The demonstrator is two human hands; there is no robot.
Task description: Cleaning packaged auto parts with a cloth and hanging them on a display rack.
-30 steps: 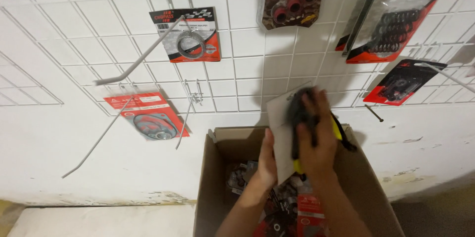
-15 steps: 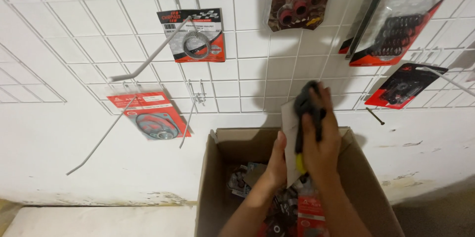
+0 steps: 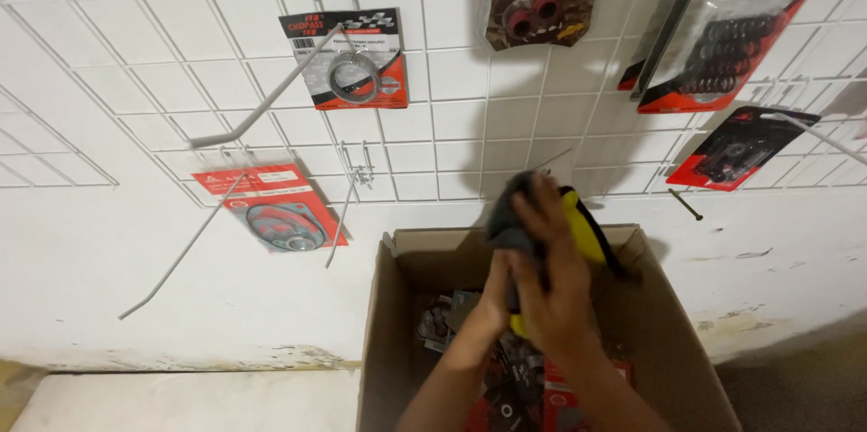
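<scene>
A white wall carries a white wire grid [image 3: 452, 134] whose long hooks jut out so that flat carded packs can hang by their top holes: a pack with a metal ring [image 3: 354, 60], a red pack of gaskets [image 3: 271, 208] and, further right, red-and-black packs [image 3: 722, 26]. Several hooks hang bare. Below stands an open cardboard box [image 3: 632, 342], flaps spread, more red packs loose inside it. Above the box mouth both hands hold one yellow-and-black packaged item [image 3: 578, 229], lifted near the lower grid wires. The right hand [image 3: 555, 283] wraps over its front, fingers closed around it; the left hand [image 3: 497, 292] grips from behind and below, steadying it. The item is blurred, so its kind cannot be told
</scene>
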